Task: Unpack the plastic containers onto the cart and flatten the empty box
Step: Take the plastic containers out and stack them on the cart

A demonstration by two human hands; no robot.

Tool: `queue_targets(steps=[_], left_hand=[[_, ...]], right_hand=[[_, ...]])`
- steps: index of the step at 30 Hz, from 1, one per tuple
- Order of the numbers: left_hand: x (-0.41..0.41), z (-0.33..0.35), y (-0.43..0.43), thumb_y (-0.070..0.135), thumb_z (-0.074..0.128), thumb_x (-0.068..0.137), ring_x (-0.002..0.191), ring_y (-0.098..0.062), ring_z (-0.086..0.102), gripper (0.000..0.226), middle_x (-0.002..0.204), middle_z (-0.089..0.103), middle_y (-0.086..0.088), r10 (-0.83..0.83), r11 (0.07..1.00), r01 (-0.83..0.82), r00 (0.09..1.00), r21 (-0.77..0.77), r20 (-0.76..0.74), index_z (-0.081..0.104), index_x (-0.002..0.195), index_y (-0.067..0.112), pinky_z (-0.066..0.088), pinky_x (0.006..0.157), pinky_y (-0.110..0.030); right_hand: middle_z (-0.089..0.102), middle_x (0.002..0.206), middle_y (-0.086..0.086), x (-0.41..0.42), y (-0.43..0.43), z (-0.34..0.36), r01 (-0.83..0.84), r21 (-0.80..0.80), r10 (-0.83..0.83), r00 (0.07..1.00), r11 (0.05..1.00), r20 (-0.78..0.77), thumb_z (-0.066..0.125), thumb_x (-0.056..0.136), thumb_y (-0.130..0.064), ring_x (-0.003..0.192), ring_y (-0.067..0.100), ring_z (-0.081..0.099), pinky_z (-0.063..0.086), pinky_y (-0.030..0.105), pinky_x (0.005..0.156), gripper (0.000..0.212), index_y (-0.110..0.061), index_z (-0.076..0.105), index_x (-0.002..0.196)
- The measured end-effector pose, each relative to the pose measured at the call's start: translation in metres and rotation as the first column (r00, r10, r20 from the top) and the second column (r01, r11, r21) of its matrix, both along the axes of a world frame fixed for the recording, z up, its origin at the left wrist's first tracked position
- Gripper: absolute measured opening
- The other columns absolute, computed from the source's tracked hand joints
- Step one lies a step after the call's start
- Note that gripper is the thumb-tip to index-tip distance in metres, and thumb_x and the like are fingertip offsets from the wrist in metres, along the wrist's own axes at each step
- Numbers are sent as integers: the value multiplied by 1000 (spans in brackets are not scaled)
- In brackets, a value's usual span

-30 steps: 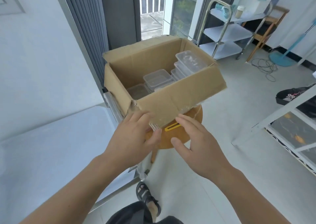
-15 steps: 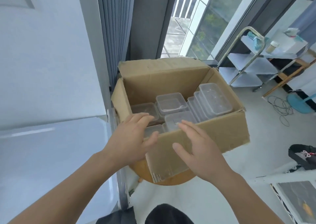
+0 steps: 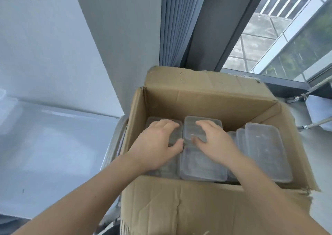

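Both of your hands are down inside the open cardboard box point(image 3: 206, 105). The clear plastic containers are all in there, packed close side by side, lids up. None are out yet, so I think you are just starting to unpack.

Your left hand point(image 3: 156, 145) holds the back-left container point(image 3: 175, 137). Its fingers bend over the far edge and the thumb pushes on the near side, so it can lift straight up.

Your right hand point(image 3: 213, 141) lies on the back-middle container point(image 3: 190, 128). Its fingers are spread and bent on the lid, with the thumb at the near edge. I cannot tell if it has a real hold yet.

The front container point(image 3: 203, 164) sits right under your wrists. The tall stack point(image 3: 265, 154) leans by the right wall. They are tight together, so lift slowly or the next ones may come up too.
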State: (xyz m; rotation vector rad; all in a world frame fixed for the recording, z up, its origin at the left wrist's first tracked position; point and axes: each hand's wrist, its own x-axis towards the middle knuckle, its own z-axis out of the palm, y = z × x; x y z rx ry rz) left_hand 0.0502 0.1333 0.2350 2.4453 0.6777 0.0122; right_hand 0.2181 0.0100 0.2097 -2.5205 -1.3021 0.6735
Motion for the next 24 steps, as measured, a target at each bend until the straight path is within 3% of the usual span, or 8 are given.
queue_targets(steps=[11,17,24], left_hand=[[74,-54,-12,45,52,96,137,-19,39,56,149,46,4,93,995,-97,971,-9,-220,45,146,19,38,110,-35],[81,-75,-15,45,52,96,138,-20,39,58,149,46,3,100,994,-110,955,-19,-280,43,147,20,38,109,-34],[81,-77,-10,45,51,97,139,-20,38,58,150,45,2,103,993,-115,953,-27,-284,41,149,20,36,109,-34]], right_hand=[[37,156,6,97,25,-67,-107,-162,99,994,981,-55,56,96,-42,141,27,38,37,39,111,67,-14,34,153],[44,142,12,111,42,-103,-65,-352,85,996,934,41,58,93,-43,130,35,43,40,47,106,61,-13,41,144],[35,140,12,109,43,-118,-63,-405,128,982,912,136,75,78,-52,131,33,36,36,47,104,89,-15,32,147]])
